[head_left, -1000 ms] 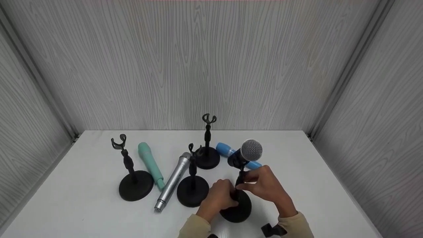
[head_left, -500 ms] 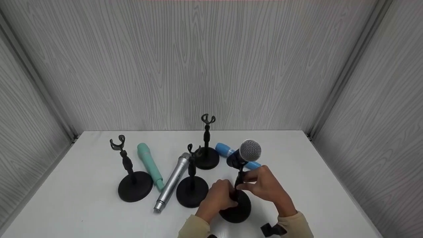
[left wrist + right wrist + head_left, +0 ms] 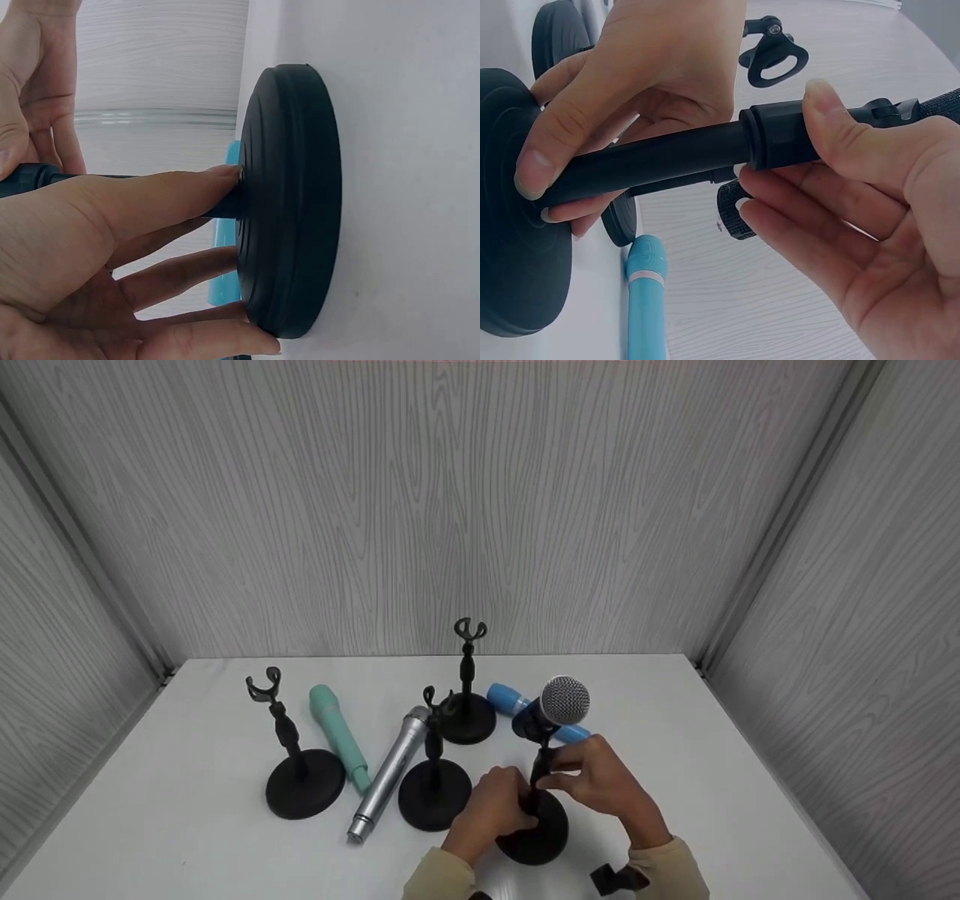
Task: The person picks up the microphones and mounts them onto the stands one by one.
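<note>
A black desktop microphone stand (image 3: pixel 534 847) stands on its round base at the front right, with a silver-mesh microphone (image 3: pixel 565 701) tilted in its clip. My left hand (image 3: pixel 491 810) holds the foot of the pole; in the left wrist view its thumb lies along the pole and other fingers touch the base (image 3: pixel 300 202). Higher up, my right hand (image 3: pixel 600 780) pinches the thick collar (image 3: pixel 784 139) of the pole between thumb and fingertips. Behind this stand lies a blue microphone (image 3: pixel 507 699), partly hidden by the held microphone.
Three more black stands, with bare clips, stand on the white table: a left one (image 3: pixel 306 784), a middle one (image 3: pixel 435 796) and a back one (image 3: pixel 469 720). A green microphone (image 3: pixel 339 735) and a silver microphone (image 3: pixel 390 776) lie between them. Grey wood-grain panels (image 3: pixel 450 510) enclose the table.
The head view has shifted very slightly, so everything sits a little further left. Both hands keep the same hold on the stand.
</note>
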`<action>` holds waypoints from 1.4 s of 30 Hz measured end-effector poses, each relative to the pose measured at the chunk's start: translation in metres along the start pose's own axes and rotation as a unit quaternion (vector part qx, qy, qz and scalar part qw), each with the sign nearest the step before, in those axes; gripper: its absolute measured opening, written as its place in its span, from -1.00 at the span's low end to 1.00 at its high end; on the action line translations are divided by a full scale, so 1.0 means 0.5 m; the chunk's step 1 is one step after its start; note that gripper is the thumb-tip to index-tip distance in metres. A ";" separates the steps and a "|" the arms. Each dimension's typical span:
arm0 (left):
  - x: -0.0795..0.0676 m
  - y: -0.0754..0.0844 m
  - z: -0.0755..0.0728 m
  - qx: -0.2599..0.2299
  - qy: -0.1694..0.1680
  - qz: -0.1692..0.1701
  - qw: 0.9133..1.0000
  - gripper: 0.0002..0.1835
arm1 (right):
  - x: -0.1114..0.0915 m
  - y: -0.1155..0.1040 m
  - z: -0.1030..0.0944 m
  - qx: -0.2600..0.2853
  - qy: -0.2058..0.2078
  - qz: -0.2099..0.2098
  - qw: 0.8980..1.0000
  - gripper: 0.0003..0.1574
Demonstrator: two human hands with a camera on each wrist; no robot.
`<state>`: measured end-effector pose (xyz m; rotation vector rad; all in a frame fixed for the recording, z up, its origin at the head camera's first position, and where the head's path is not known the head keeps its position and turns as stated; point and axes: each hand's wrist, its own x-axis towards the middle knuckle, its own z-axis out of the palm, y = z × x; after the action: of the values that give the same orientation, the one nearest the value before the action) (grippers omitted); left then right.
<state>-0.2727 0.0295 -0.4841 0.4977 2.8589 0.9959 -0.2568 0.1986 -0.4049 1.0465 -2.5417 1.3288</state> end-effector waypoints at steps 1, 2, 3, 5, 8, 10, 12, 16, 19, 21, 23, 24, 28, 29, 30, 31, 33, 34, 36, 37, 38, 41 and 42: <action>0.000 0.000 0.000 -0.001 0.001 0.001 1.000 -0.68 | 0.000 0.001 0.000 0.002 -0.003 0.000 1.000 -0.91; 0.000 0.000 0.000 -0.002 0.001 0.001 1.000 -0.69 | -0.001 0.002 -0.001 0.008 -0.008 -0.001 1.000 -0.91; 0.001 0.000 0.000 -0.002 -0.001 0.000 1.000 -0.69 | -0.001 0.004 -0.001 0.013 -0.013 -0.001 1.000 -0.90; 0.002 0.000 0.001 -0.004 -0.004 -0.001 1.000 -0.71 | -0.003 0.010 -0.001 0.025 -0.024 -0.002 0.999 -0.90; 0.003 0.000 0.001 -0.004 -0.009 -0.003 1.000 -0.73 | -0.005 0.030 0.001 0.039 -0.039 -0.005 0.998 -0.89; 0.003 0.000 0.001 -0.003 -0.009 -0.004 1.000 -0.74 | -0.006 0.047 0.003 0.040 -0.045 0.000 0.998 -0.86; 0.003 0.001 0.001 -0.002 -0.008 -0.004 1.000 -0.75 | -0.007 0.062 0.005 0.045 -0.053 0.008 0.998 -0.83; 0.002 0.001 -0.001 0.000 -0.008 -0.003 1.000 -0.76 | -0.009 0.077 0.004 0.050 -0.062 0.034 0.996 -0.80; 0.001 0.000 -0.001 0.002 -0.010 -0.006 1.000 -0.75 | -0.009 0.076 0.005 0.045 -0.050 0.044 0.997 -0.80; 0.000 -0.001 -0.002 0.003 -0.011 -0.009 1.000 -0.74 | -0.008 0.071 0.006 0.031 -0.027 0.047 0.998 -0.76; -0.001 -0.001 -0.003 0.003 -0.012 -0.011 1.000 -0.73 | -0.005 0.066 0.009 0.013 0.002 0.051 0.999 -0.72; -0.001 -0.001 -0.003 0.002 -0.012 -0.011 1.000 -0.73 | -0.004 0.064 0.011 0.002 0.018 0.054 0.998 -0.71; -0.002 -0.001 -0.004 0.001 -0.009 -0.012 1.000 -0.68 | -0.001 0.057 0.017 -0.031 0.059 0.069 0.995 -0.72; -0.002 0.000 -0.004 0.002 -0.009 -0.012 1.000 -0.68 | 0.000 0.055 0.018 -0.032 0.062 0.071 0.995 -0.74; -0.001 0.000 -0.004 0.001 -0.008 -0.013 1.000 -0.68 | 0.000 0.053 0.018 -0.032 0.064 0.073 0.995 -0.75; -0.001 0.000 -0.004 0.001 -0.009 -0.013 1.000 -0.69 | 0.000 0.051 0.019 -0.030 0.065 0.074 0.995 -0.77; 0.000 0.001 -0.003 -0.002 -0.010 -0.012 1.000 -0.72 | 0.000 0.043 0.018 -0.030 0.064 0.072 0.995 -0.79; 0.000 0.000 -0.002 -0.002 -0.010 -0.010 1.000 -0.73 | 0.000 0.034 0.017 -0.031 0.062 0.068 0.995 -0.80; 0.002 0.000 0.000 -0.002 -0.010 -0.006 1.000 -0.76 | 0.000 0.017 0.014 -0.030 0.058 0.065 0.996 -0.80; 0.002 -0.001 0.001 0.000 -0.010 -0.004 1.000 -0.78 | 0.000 0.008 0.012 -0.029 0.054 0.062 0.996 -0.81; 0.003 -0.002 0.002 0.000 -0.010 -0.002 1.000 -0.78 | 0.000 -0.002 0.010 -0.027 0.050 0.061 0.997 -0.81; 0.005 -0.002 0.002 0.000 -0.009 -0.002 1.000 -0.81 | 0.001 -0.020 0.004 -0.016 0.035 0.065 0.997 -0.82; 0.005 -0.003 0.003 -0.001 -0.010 -0.002 1.000 -0.81 | 0.001 -0.022 0.003 -0.012 0.030 0.067 0.997 -0.82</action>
<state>-0.2753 0.0302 -0.4859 0.4978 2.8407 0.9871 -0.2502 0.1929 -0.3981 0.8325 -2.6167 1.3342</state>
